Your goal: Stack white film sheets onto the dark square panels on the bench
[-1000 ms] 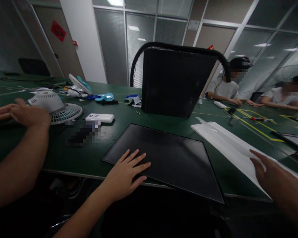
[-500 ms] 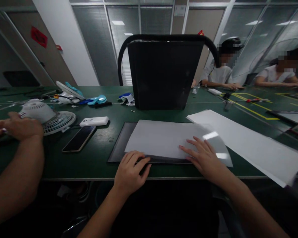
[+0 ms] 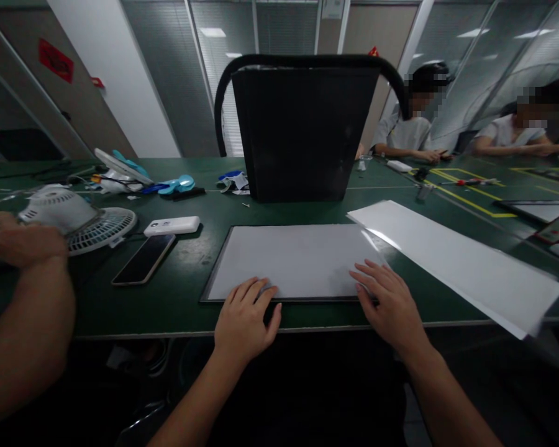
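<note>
A white sheet [image 3: 293,259] lies flat on a thin black panel [image 3: 213,287] in front of me on the green table [image 3: 177,304]. My left hand [image 3: 245,320] rests at the panel's near edge, fingers spread and touching the sheet's lower left part. My right hand [image 3: 388,304] lies flat on the sheet's lower right corner, fingers stretched out. Neither hand grips anything.
A stack of white sheets [image 3: 451,261] lies to the right. A black upright rack [image 3: 305,133] stands behind the panel. A phone [image 3: 144,258], a white power bank [image 3: 172,226] and a small fan [image 3: 74,217] lie left. A co-worker's arm [image 3: 23,298] is at far left; two people sit at back right.
My right hand took a white sheet from the right stack and laid it on the black panel; it now lies flat and aligned. My left hand stayed at the panel's near edge.
</note>
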Tool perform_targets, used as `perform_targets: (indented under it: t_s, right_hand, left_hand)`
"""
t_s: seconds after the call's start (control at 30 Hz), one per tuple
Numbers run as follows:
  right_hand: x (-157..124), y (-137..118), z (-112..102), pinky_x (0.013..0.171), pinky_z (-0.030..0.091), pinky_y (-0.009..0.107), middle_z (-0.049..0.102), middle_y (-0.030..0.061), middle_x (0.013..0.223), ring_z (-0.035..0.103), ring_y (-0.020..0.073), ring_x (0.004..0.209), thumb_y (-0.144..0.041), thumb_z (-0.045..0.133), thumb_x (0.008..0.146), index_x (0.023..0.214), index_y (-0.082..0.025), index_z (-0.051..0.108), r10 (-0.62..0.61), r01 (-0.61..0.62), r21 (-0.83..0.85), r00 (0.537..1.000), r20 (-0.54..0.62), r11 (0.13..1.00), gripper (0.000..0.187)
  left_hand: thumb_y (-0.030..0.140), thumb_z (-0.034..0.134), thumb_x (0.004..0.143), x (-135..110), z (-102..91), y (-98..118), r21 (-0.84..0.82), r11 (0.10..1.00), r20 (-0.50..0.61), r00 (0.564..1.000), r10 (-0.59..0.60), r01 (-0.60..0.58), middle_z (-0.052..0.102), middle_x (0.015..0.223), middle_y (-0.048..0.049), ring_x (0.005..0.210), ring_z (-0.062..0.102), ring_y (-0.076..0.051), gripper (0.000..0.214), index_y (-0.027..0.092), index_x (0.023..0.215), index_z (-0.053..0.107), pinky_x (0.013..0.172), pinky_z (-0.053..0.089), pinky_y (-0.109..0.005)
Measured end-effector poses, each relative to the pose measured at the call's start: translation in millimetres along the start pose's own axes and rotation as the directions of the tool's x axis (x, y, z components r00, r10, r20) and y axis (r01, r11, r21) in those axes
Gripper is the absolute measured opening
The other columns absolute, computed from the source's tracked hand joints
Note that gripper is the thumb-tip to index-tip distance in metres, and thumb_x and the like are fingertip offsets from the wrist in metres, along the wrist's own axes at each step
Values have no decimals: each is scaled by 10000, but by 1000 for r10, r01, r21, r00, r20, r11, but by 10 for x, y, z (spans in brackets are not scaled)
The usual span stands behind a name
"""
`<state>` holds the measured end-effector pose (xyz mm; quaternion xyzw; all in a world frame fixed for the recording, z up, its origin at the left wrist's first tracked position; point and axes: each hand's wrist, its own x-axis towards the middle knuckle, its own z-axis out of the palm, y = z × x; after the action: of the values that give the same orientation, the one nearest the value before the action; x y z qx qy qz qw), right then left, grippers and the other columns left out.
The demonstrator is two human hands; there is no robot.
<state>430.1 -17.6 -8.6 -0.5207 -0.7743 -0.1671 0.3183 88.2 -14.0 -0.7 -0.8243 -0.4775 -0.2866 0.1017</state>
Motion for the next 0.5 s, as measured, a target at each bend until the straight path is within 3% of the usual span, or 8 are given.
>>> perform_targets:
  t_s: [0.2,0.33,0.5]
  right_hand:
    - [-237,200,-59,1222,429,623,688,55,1402,595,316,1384,-387,499,1109,1298,-242,714,165,-172,-71,982,-93,982,321]
    - [-336,271,-32,1151,528,522,728,34,1325,657,276,1299,-418,460,1112,1204,-237,756,227,-231,-52,971,-74,972,359]
    - [-336,231,-11,1147,531,481,731,37,1320,647,261,1318,-414,468,1104,1164,-239,773,282,-285,-35,956,-81,958,357]
  left_hand:
    - [299,613,981,-13,0,33,8,998,-8,998,-65,65,761,1335,-152,1290,680,-384,281,183,1190,759,1104,541,-600]
    - [311,600,980,-19,9,40,41,997,-27,997,-68,69,758,1323,-176,1307,666,-399,275,164,1147,761,1141,515,-607]
    - [322,584,985,-15,12,48,54,996,-25,998,-65,67,745,1341,-184,1309,660,-389,286,156,1155,743,1144,520,-596]
